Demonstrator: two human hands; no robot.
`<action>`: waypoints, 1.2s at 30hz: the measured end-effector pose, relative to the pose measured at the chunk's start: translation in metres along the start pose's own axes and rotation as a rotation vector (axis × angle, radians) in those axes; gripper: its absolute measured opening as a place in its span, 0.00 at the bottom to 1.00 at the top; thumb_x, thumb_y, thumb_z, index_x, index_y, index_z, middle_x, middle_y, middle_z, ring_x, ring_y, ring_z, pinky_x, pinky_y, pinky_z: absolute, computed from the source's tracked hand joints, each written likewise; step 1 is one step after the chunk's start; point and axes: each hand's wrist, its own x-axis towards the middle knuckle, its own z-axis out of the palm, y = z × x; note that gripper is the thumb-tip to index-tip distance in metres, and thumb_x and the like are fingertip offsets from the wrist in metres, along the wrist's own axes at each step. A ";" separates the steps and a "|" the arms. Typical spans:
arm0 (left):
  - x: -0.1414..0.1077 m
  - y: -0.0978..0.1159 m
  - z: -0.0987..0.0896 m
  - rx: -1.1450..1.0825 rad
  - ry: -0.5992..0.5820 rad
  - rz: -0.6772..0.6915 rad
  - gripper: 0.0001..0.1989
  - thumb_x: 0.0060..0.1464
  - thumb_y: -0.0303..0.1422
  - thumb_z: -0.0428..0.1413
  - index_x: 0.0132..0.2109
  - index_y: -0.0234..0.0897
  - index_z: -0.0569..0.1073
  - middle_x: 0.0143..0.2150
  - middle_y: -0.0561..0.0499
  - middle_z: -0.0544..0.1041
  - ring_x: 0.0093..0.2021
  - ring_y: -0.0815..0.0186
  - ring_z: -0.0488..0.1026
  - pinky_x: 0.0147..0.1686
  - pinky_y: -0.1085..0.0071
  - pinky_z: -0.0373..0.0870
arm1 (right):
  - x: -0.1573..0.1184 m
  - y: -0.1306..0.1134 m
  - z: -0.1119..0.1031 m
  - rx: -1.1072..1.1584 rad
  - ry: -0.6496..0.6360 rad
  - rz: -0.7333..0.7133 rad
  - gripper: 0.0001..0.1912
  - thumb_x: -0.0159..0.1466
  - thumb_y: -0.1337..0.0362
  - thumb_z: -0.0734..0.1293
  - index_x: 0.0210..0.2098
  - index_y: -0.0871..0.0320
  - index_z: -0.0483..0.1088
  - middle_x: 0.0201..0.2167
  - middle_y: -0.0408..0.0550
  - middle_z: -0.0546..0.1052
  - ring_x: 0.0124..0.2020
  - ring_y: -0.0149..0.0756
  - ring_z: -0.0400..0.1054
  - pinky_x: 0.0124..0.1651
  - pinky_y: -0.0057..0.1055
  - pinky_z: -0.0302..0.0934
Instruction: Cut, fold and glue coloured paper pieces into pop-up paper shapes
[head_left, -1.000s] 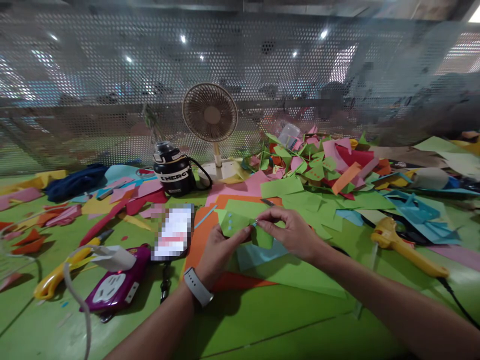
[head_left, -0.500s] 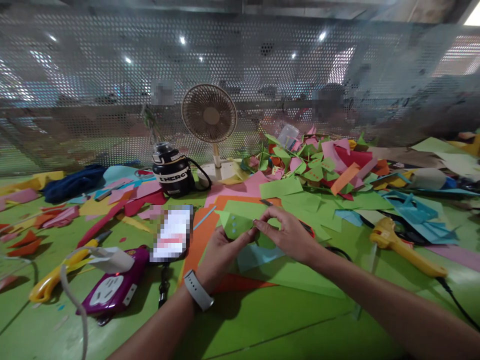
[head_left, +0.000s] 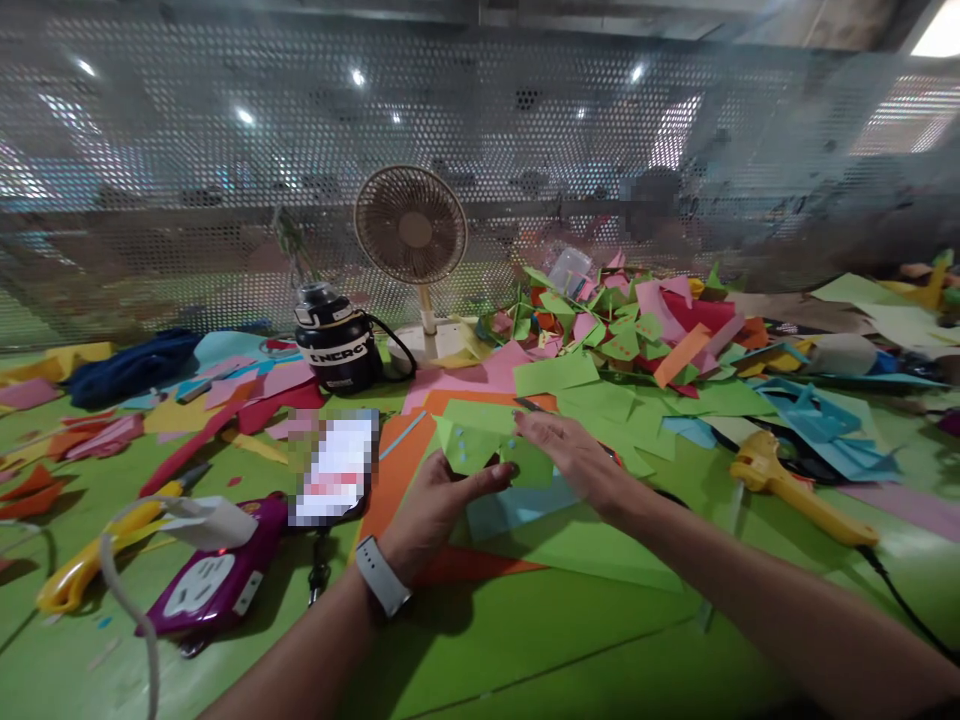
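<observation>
At 12 o'clock, your left hand (head_left: 439, 500) pinches the dotted green paper (head_left: 468, 452); I can't tell your right hand's (head_left: 574, 455) grip. Paper looks light and bendy: hold edges softly.

Passage is running over green tabletop (head_left: 510, 640) short of left hand (head_left: 433, 500). Purple power strip (head_left: 217, 585) and phone (head_left: 337, 465) are obstructing the left, yellow glue gun (head_left: 810, 495) the right; bottle (head_left: 337, 345), fan (head_left: 411, 225) and paper heap (head_left: 622, 325) are standing across the back.

A fan (head_left: 415, 229) stands beside a black bottle (head_left: 337, 350) before a perforated screen (head_left: 517, 130), a purple power strip (head_left: 201, 585) lying nearer.
</observation>
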 end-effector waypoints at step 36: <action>-0.003 -0.005 0.002 0.048 0.037 -0.011 0.14 0.40 0.32 0.66 0.36 0.36 0.76 0.33 0.49 0.79 0.31 0.65 0.75 0.34 0.68 0.71 | 0.007 0.018 0.004 -0.089 -0.003 -0.122 0.16 0.63 0.52 0.61 0.32 0.58 0.72 0.32 0.45 0.75 0.35 0.34 0.68 0.40 0.30 0.61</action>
